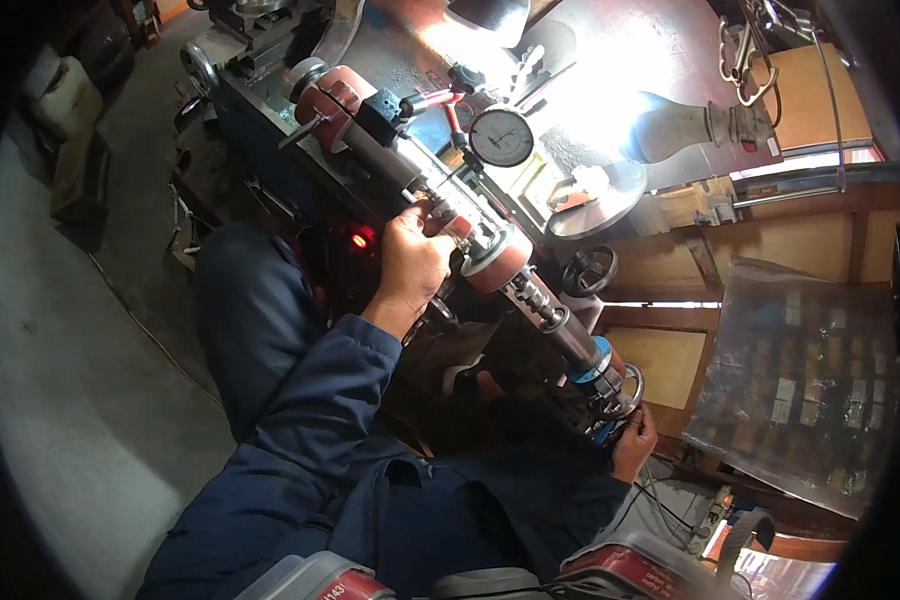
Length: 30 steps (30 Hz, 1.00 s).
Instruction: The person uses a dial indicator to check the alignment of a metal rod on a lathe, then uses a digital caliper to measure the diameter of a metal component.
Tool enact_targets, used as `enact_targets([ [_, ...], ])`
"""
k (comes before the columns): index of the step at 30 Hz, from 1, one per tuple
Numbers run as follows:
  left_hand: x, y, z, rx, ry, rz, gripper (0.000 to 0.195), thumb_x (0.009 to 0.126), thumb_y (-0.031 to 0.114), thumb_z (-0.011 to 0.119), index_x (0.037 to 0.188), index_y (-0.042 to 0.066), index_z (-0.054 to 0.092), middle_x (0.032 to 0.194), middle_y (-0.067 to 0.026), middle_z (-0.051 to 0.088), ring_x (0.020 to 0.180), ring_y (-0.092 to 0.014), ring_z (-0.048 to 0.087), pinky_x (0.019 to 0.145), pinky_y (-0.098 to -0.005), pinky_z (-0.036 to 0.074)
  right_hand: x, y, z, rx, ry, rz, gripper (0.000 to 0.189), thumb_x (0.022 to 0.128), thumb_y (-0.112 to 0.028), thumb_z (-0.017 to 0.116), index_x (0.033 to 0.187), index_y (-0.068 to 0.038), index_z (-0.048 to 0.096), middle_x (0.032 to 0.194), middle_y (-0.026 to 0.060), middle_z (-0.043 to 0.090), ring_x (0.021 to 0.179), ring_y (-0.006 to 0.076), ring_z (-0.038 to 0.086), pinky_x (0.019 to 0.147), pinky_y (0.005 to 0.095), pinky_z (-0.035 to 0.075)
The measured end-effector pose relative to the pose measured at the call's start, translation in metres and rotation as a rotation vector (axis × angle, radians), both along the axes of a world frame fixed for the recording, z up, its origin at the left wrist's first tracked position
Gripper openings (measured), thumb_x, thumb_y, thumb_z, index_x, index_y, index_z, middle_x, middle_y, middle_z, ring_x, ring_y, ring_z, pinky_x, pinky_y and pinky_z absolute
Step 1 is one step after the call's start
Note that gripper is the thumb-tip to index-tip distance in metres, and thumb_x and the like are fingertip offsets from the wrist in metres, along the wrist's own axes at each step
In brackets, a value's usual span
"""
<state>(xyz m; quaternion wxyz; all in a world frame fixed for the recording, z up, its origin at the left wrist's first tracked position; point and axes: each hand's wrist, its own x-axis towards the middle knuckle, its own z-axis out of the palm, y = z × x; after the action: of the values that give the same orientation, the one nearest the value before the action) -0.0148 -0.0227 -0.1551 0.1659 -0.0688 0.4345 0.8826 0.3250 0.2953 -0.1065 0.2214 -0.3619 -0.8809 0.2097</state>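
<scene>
My left hand point(416, 259) reaches up to the middle of a long machine spindle assembly point(379, 161), its fingers and thumb about a small part beside a red-brown collar point(499, 259). Low on the right, my right hand point(635, 442) has its fingers at the rim of a metal handwheel point(636, 390) at the assembly's lower end, next to a blue ring point(591, 364). A round dial indicator point(501, 137) on a jointed red and black arm point(450, 112) stands just above the spindle. A second red-brown housing point(330, 105) sits at the upper end.
A bright lamp point(487, 19) lights the bench. Behind the spindle are a round metal dish point(600, 206) and a dark handwheel point(590, 270). A translucent plastic sheet point(802, 375) hangs at right. Clear tubs with red labels point(637, 566) stand at the bottom edge.
</scene>
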Motion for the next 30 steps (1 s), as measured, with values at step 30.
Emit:
enact_targets([
  [30, -0.006, -0.018, -0.014, 0.292, -0.110, -0.021, 0.018, 0.099, 0.025, 0.059, 0.104, 0.009, 0.052, 0.065, 0.0036, 0.045, 0.042, -0.007, 0.041, 0.037, -0.0207, 0.029, 0.006, -0.014, 0.013, -0.727, 0.097, 0.095, 0.026, 0.100, -0.028, 0.058, 0.099, -0.001, 0.060, 0.060, 0.0023, 0.055, 0.041, 0.0105, 0.047, 0.039, 0.0268, 0.041],
])
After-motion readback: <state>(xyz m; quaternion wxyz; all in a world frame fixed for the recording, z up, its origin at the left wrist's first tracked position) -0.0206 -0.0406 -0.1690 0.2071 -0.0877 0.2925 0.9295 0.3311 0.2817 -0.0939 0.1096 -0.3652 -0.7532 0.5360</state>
